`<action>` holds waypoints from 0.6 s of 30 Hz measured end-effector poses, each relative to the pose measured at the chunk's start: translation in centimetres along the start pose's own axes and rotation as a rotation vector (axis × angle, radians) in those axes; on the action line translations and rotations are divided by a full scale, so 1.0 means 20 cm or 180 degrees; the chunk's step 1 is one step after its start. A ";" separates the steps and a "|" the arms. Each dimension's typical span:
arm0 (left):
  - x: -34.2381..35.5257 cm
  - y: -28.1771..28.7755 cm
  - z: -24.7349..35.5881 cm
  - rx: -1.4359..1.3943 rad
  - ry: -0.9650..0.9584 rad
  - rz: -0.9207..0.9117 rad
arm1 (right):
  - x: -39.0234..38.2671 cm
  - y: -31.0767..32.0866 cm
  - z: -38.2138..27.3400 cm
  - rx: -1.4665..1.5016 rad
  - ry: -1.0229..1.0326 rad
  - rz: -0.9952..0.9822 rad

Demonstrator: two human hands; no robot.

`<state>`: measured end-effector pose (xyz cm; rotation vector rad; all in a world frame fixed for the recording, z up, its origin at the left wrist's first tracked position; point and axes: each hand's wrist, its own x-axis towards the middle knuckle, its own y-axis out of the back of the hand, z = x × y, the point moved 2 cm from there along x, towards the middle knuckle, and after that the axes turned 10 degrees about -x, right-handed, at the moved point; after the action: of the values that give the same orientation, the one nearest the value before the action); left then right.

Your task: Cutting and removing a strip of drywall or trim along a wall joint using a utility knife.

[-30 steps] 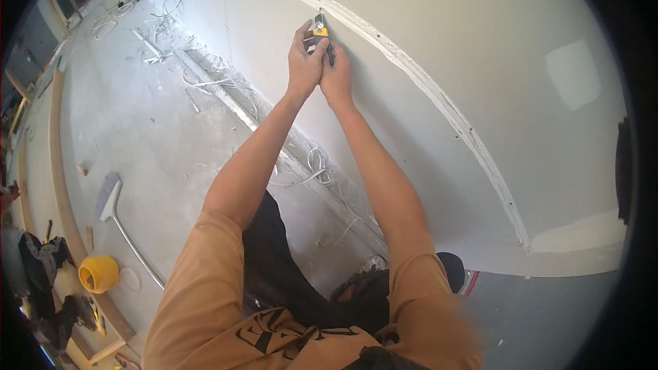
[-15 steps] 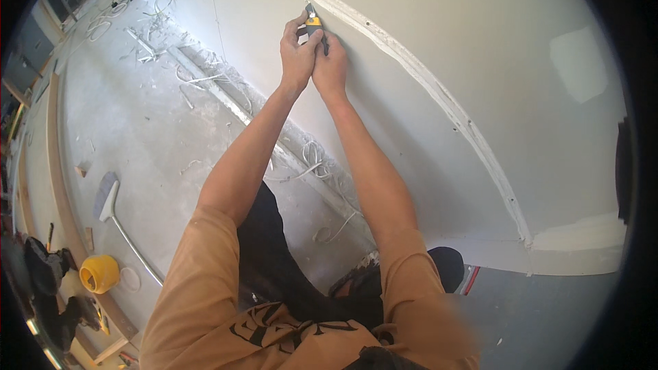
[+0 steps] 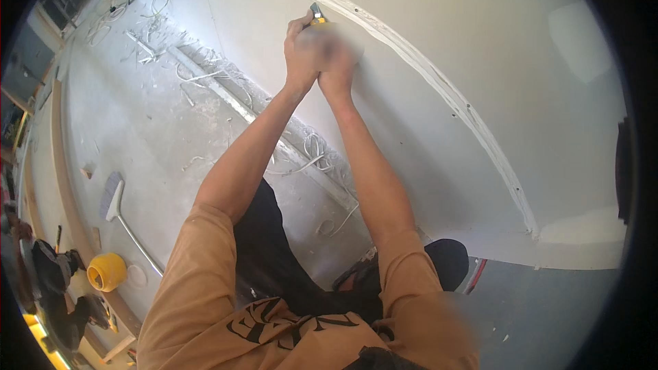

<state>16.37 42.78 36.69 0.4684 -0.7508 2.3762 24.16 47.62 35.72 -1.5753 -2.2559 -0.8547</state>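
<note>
Both arms are stretched out to the pale wallboard. Between my hands is a utility knife [image 3: 318, 19], yellow and black with a metal blade end pointing up, just below the rough white seam [image 3: 404, 55] that curves across the wall. The fingers of my left hand [image 3: 297, 62] are closed at the yellow part. My right hand [image 3: 337, 85] is closed around the lower handle, though a blur covers its fingers and most of the grip. I cannot tell whether the blade touches the board.
A long white-dusted strip [image 3: 219, 89] lies along the wall's foot among loose white cables [image 3: 315, 154] and debris. On the left floor are a broom [image 3: 116, 199], a yellow tub [image 3: 107, 272] and timber [image 3: 62, 157]. My dark-trousered knee [image 3: 257, 226] is bent below my arms.
My hands and the knife have shifted slightly right and down along the wall, away from the dark spot on the seam's edge. The view has moved a little.
</note>
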 end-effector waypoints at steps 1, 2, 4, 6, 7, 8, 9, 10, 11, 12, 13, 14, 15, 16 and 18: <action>-0.01 0.00 0.00 0.0028 0.0049 0.0001 | -0.01 0.01 -0.01 0.0010 0.0026 0.0016; -0.01 -0.01 0.00 0.0037 0.0051 -0.0012 | -0.01 0.01 -0.01 0.0019 0.0017 0.0026; -0.01 -0.01 0.01 0.0082 -0.0074 -0.0026 | -0.02 0.02 -0.03 -0.0008 0.0077 0.0172; -0.02 -0.02 0.01 0.0098 -0.0053 -0.0015 | -0.03 0.02 -0.03 0.0006 0.0140 0.0202; -0.02 -0.03 0.01 0.0095 -0.0037 0.0005 | -0.02 0.03 -0.01 0.0006 0.0219 0.0230; -0.03 -0.04 0.01 0.0088 -0.0043 0.0001 | -0.02 0.04 0.01 0.0003 0.0227 0.0236; -0.04 -0.05 0.01 0.0165 0.0026 0.0005 | 0.00 0.05 0.03 -0.0024 0.0189 0.0146; -0.04 -0.05 0.01 0.0269 0.0082 0.0022 | 0.01 0.05 0.02 -0.0022 0.0154 0.0041; -0.03 -0.05 0.02 0.0285 0.0060 0.0035 | 0.02 0.06 0.01 0.0001 0.0169 0.0031; -0.03 -0.05 0.02 0.0152 -0.0021 0.0156 | 0.02 0.05 0.00 0.0052 0.0096 -0.0125; -0.03 -0.04 0.01 0.0014 -0.0096 0.0273 | 0.02 0.05 -0.01 0.0096 0.0019 -0.0280; -0.01 -0.02 0.00 0.0026 -0.0111 0.0284 | 0.03 0.03 -0.02 0.0112 0.0030 -0.0291; 0.01 0.01 -0.01 0.0012 -0.0085 0.0433 | 0.04 -0.01 -0.04 -0.0081 0.0088 -0.0361; 0.03 0.02 0.00 -0.0029 -0.0059 0.0568 | 0.06 -0.02 -0.05 -0.0298 0.0155 -0.0411; 0.09 0.02 0.00 -0.0026 -0.0088 0.0525 | 0.12 -0.03 -0.06 -0.0294 0.0198 -0.0410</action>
<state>14.74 43.35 37.40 0.4521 -0.8405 2.5226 22.51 48.67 37.69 -1.4317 -2.3249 -1.0408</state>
